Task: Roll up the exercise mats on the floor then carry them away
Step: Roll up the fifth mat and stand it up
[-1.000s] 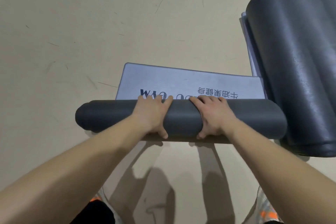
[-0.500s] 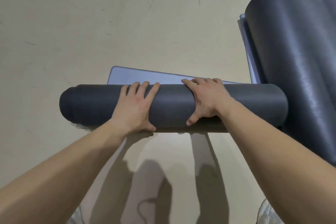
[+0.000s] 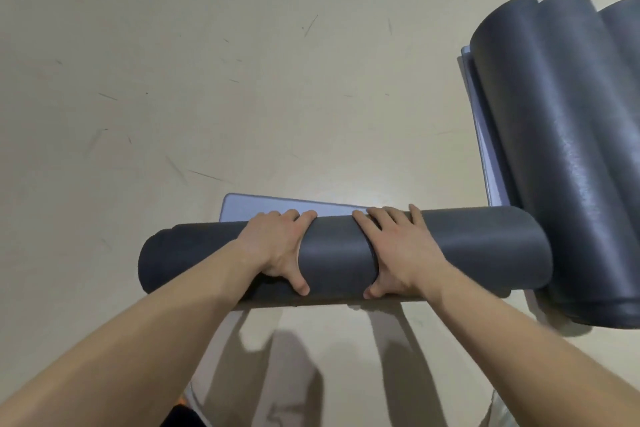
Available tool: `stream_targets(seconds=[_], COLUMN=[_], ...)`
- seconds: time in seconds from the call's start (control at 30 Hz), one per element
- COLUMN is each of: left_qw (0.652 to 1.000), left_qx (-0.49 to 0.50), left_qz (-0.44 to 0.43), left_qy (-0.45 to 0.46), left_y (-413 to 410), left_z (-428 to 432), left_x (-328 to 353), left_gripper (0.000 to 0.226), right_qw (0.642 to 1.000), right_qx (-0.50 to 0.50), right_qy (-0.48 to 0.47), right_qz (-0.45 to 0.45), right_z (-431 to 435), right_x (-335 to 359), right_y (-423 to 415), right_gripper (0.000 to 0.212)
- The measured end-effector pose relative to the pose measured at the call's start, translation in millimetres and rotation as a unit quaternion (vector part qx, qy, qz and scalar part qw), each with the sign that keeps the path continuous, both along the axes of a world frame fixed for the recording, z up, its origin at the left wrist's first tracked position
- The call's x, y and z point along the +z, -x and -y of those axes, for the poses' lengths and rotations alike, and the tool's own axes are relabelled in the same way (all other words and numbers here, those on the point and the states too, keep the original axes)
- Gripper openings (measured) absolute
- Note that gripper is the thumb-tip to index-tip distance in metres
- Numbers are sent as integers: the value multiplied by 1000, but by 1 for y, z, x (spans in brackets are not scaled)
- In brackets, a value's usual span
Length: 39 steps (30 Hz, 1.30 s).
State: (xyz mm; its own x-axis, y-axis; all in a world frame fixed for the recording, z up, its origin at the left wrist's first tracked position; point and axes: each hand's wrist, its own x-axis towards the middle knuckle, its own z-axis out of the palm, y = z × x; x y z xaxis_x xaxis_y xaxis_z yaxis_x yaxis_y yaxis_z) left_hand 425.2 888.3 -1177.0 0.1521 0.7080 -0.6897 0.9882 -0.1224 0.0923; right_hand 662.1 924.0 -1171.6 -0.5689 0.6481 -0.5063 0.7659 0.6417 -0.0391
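A dark grey exercise mat [image 3: 336, 253] lies across the floor in front of me, rolled into a thick tube. Only a short pale grey flap of it [image 3: 249, 210] still lies flat beyond the roll. My left hand [image 3: 277, 250] grips the roll left of its middle, fingers over the top and thumb on the near side. My right hand [image 3: 398, 253] grips it right of the middle in the same way. The roll's right end touches a pile of rolled mats.
Several rolled dark grey mats [image 3: 568, 149] lie side by side at the right on a flat pale mat [image 3: 479, 121]. The beige floor [image 3: 207, 80] stretches bare ahead and to the left. My shoes and shadow show at the bottom edge.
The roll has gone forward over the flat mat; the printed lettering is now covered and only a short flap shows. Both hands shifted their grip around the roll.
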Motion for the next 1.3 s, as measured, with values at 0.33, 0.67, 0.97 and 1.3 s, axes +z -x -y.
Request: stream_targets(seconds=[0.33,0.67,0.97,1.3], left_qw=[987,986,841,721], left_qx=[33,59,464,657], left_qz=[-61,100,-60,2], left_qy=[-146,-121,-273,-219], left_y=[-23,26,74,102], left_z=[27,-27,60,86], left_x=[-8,-5,-15,-20], left_gripper=[145,135,130,145], right_qw=[999,964,850,766], right_qx=[-15,-174,-497,-606], right_qy=[37,-167,-158,-126], right_qz=[-11,-114,-75,-174], right_z=[-45,-46,-33,-12], right_x=[0,-20,-21,-19], right_y=[4,-62,-106,-121], right_gripper=[144,77,101,131])
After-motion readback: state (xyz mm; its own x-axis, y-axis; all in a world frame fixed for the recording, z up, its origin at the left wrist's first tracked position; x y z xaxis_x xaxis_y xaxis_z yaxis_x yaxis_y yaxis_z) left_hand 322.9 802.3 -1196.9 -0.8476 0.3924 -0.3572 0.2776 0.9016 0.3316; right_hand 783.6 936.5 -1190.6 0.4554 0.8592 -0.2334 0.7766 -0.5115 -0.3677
